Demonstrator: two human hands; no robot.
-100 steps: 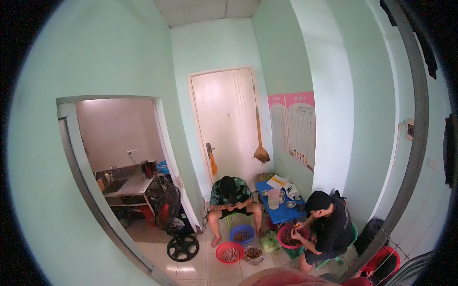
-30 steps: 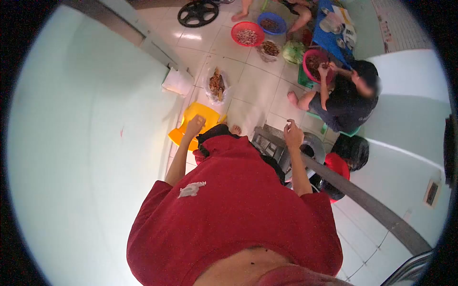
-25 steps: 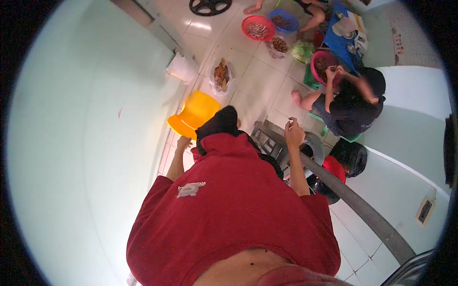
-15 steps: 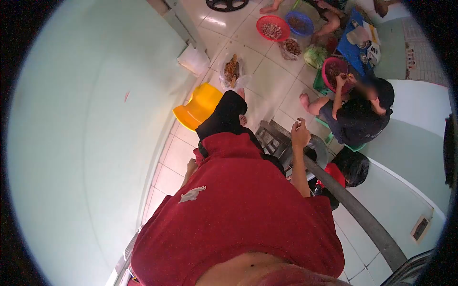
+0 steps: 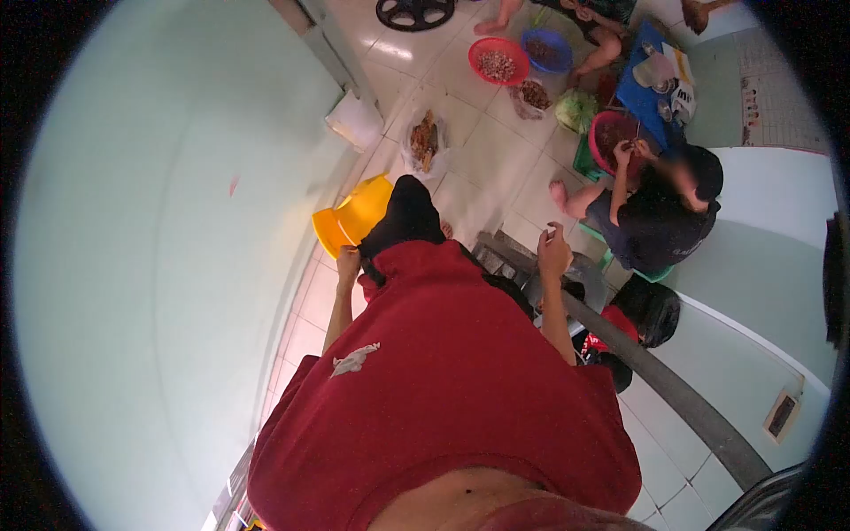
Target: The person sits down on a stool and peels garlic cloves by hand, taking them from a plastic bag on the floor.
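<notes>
My left hand [image 5: 348,264] is at the edge of my black shorts [image 5: 403,217], beside a yellow plastic stool [image 5: 361,211]. Its fingers look bent together, and what they hold, if anything, is too small to tell. On the other side of my red shirt [image 5: 443,354], my right hand [image 5: 555,255] is raised with curled fingers. A small pale spot shows at its fingertips; I cannot make out what it is. A dark metal frame [image 5: 500,257] lies just left of this hand.
A person in black [image 5: 660,212] works over a pink basin [image 5: 611,137]. Another person's legs [image 5: 602,53] show behind red [image 5: 498,62] and blue [image 5: 544,50] basins. A plastic bag [image 5: 425,146] lies on the floor. A grey rail [image 5: 664,380] slants at right.
My left hand has come forward from beside my shirt to the stool's near side. My right hand has shifted only slightly. The view has moved a little, and my black-clad leg has shifted.
</notes>
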